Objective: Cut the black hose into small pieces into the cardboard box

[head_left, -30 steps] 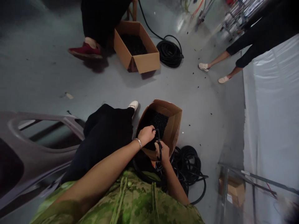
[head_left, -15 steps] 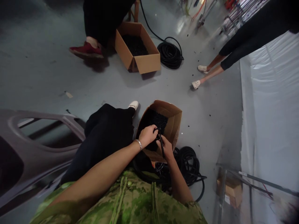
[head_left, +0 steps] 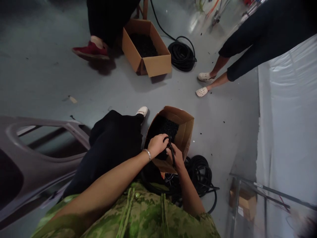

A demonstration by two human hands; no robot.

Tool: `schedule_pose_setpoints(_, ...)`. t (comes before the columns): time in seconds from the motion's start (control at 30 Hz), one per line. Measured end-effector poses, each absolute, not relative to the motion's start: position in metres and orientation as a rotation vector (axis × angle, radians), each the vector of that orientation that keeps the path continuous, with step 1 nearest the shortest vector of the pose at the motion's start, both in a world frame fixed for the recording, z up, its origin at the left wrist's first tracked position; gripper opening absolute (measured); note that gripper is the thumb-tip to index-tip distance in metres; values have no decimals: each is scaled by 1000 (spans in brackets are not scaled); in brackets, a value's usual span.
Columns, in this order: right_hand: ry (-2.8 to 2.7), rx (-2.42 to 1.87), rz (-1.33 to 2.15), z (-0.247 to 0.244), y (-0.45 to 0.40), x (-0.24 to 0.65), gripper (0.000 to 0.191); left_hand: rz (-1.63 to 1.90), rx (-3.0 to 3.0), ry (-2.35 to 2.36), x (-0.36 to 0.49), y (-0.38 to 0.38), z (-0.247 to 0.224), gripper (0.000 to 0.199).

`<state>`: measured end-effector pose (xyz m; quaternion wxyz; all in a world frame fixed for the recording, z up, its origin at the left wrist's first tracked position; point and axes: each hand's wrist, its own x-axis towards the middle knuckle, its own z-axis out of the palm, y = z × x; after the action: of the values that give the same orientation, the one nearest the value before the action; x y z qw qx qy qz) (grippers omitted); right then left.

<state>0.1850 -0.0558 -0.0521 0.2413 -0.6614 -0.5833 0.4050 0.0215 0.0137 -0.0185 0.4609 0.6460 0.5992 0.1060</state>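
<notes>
While left hand (head_left: 158, 144) and right hand (head_left: 178, 158) both clamp the black hose (head_left: 172, 152), I'd watch the coil (head_left: 203, 167) beside the right: tangled, could snag and yank it free.

Legible markings: none.
A white label (head_left: 240, 211) on the cardboard carton (head_left: 249, 205) at lower right and a pale sticker (head_left: 258, 185) on the metal rail (head_left: 277, 193) are too small to read.
</notes>
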Motion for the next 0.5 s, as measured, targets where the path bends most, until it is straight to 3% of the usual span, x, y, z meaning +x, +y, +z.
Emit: schedule_pose_setpoints(0.5, -1694, -1840, 1048, -60, -63, 189, 36, 198, 1616, 1465, 22, 17, -24, 33)
